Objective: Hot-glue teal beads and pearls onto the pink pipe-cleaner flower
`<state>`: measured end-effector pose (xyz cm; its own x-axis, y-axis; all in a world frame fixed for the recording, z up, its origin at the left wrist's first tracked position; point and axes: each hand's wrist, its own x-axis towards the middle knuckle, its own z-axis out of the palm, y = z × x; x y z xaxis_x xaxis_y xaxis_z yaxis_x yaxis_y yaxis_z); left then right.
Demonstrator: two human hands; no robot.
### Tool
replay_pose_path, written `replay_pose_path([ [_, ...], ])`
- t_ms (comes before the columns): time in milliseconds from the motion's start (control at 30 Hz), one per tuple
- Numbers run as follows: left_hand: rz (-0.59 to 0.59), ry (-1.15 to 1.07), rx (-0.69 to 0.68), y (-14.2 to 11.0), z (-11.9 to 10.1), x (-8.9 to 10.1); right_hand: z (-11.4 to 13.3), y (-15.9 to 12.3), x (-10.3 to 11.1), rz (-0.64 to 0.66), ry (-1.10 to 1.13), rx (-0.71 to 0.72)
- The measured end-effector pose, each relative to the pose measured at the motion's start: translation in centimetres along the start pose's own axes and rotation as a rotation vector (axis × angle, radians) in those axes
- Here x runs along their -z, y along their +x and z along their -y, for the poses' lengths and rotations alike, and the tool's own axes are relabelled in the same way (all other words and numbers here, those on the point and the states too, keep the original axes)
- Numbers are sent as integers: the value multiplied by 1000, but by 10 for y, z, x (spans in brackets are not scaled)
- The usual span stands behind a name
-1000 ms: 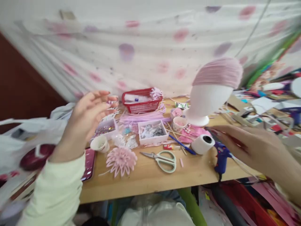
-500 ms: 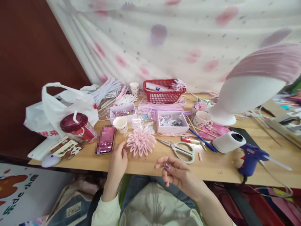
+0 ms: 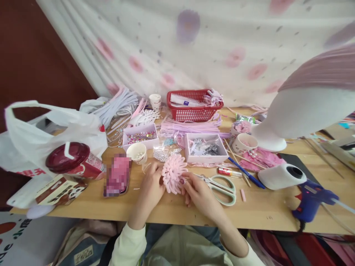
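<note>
A pink flower of looped, fuzzy petals [image 3: 174,173] is tilted up above the front of the table. My left hand [image 3: 153,184] is closed on the flower from its left side, with the fingertips partly hidden behind the petals. At the flower's lower right edge, my right hand [image 3: 195,190] has its thumb and fingers pinched on the petals. Green-handled scissors [image 3: 222,186] lie just right of my right hand. Left of my left hand is a phone [image 3: 118,176], and a paper cup of beads [image 3: 137,153] stands behind that hand.
White boxes of beads [image 3: 141,142] and silver pieces [image 3: 191,155] stand behind the flower, before a red basket [image 3: 191,115]. To the right are a thread cone [image 3: 277,176], a blue glue gun [image 3: 312,201] and a white mannequin head [image 3: 313,111]. A lidded drink cup [image 3: 73,160] leans at left.
The flower has been raised and tilted off the tabletop in my left hand. My right hand has moved left and up to pinch its petals. The view has shifted closer.
</note>
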<state>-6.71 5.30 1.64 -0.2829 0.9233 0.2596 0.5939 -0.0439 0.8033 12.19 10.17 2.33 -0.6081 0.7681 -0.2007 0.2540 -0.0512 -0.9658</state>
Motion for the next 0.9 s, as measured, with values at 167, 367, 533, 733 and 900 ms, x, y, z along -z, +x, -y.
replay_pose_path([
  [167, 4, -85, -45, 3, -12, -8, 14, -13, 22, -189, -158, 209],
  [367, 123, -327, 12, -17, -49, -18, 42, -27, 42, -169, -639, 725],
  [533, 170, -581, 177, -28, -59, -31, 47, -40, 55, -121, -760, 685],
  [733, 247, -667, 194, -31, -50, -47, 38, -55, 69, -381, -643, 712],
  [900, 239, -700, 230, -30, -50, -56, 35, -52, 69, -462, -671, 656],
])
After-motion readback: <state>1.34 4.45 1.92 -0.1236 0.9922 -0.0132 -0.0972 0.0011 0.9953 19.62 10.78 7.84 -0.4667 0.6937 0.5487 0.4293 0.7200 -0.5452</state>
